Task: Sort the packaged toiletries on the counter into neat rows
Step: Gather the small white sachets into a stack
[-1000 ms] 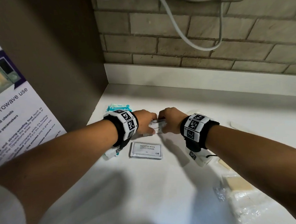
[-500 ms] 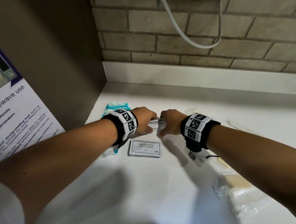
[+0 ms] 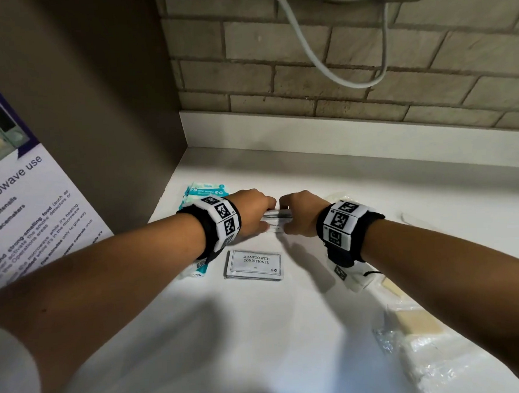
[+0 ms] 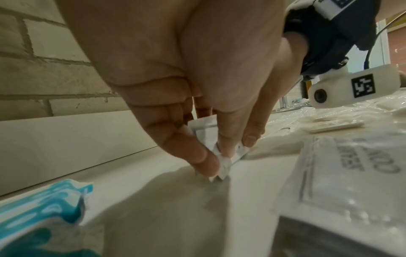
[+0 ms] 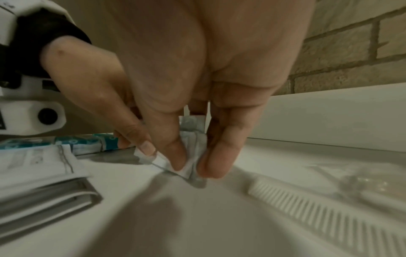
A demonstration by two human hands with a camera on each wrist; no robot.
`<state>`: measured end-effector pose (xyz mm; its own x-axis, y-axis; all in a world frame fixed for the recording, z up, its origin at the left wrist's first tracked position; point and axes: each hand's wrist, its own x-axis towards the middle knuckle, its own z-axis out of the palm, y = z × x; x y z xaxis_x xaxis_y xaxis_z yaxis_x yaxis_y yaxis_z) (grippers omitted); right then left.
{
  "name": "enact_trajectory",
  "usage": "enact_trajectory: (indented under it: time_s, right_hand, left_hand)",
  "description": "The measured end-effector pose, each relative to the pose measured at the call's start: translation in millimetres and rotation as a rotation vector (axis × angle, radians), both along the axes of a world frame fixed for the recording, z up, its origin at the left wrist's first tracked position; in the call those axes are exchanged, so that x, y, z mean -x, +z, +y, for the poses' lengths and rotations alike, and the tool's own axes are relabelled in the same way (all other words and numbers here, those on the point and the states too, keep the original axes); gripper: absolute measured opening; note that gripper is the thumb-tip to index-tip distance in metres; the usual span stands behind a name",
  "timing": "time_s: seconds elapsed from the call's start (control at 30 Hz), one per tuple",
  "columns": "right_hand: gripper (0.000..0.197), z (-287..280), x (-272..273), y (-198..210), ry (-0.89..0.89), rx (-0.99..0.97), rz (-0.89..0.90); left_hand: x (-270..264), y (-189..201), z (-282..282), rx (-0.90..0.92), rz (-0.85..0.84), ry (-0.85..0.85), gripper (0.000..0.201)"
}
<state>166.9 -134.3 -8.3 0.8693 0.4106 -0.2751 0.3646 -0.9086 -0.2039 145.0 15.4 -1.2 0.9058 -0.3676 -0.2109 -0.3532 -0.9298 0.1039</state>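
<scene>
The left hand point(image 3: 253, 212) and the right hand point(image 3: 300, 213) are meeting at the middle of the white counter point(image 3: 260, 333), each pinching 1 end of a small stack of white sachets point(image 3: 276, 222) between thumb and fingertips. In the left wrist view the thumb and 2 fingertips point(image 4: 250, 137) are gripping the stack's left end; in the right wrist view the right hand's fingertips point(image 5: 211, 163) are gripping its right end, and the lower edge is touching the counter. The stack's long axis is running left to right, so both hands are equally near it, 1 at each end.

Just near of the stack, a pile of shampoo with conditioner sachets point(image 3: 254, 263) is lying flat with its long axis also left to right. The held stack is sitting parallel to it on the far side, so setting it down square would likely form a second row. To the left, teal and white wipe packets point(image 3: 207, 191) are lying beside the wall. To the near right, items in clear wrapping point(image 3: 412, 326) are lying loose. No containers are visible.
</scene>
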Motion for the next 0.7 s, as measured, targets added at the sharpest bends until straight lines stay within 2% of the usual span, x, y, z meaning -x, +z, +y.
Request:
enact_trajectory:
  time_s: [0.23, 0.5, 0.7]
  right_hand:
    - [0.016, 10, 2, 0, 0.103, 0.083, 0.007]
    - [0.015, 6, -5, 0, 0.062, 0.045, 0.013]
    - [0.006, 1, -8, 1, 0.046, 0.003, 0.024]
  left_hand:
    - [0, -7, 0, -0.015, 0.023, -0.023, 0.027]
    - [-2, -6, 3, -0.014, 0.057, 0.019, 0.024]
    - [-5, -4, 8, 0.157, 0.096, 0.149, 0.022]
